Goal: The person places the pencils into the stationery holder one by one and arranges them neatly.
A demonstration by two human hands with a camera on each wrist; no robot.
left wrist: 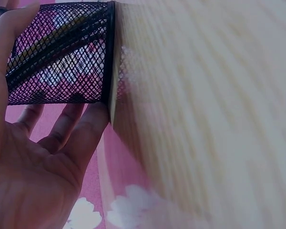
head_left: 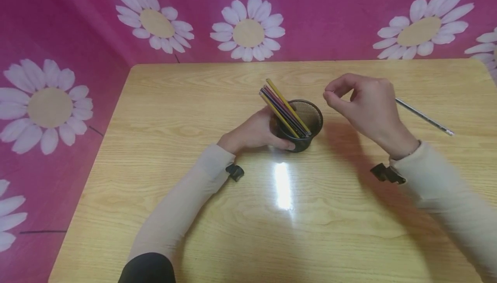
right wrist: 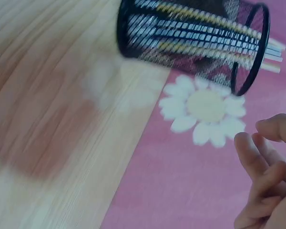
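My left hand (head_left: 259, 130) grips a black mesh pencil cup (head_left: 316, 121) from its left side. The left wrist view shows the thumb and fingers (left wrist: 88, 131) on opposite sides of the mesh (left wrist: 62, 78). Several pencils (head_left: 285, 108), yellow, red and dark, stand in the cup and lean left over its rim. Just right of the cup, my right hand (head_left: 366, 104) hangs above the table, fingers bent and thumb near the fingertips. Nothing shows between them in the right wrist view, where the hand (right wrist: 271, 176) is beside the cup's rim (right wrist: 266, 47).
One silver-grey pencil (head_left: 425, 117) lies on the wooden table (head_left: 155, 145) to the right, partly behind the right hand. A pink sheet with white daisies (head_left: 330, 15) hangs along the back and left edges. Light glares off the tabletop in front of the cup.
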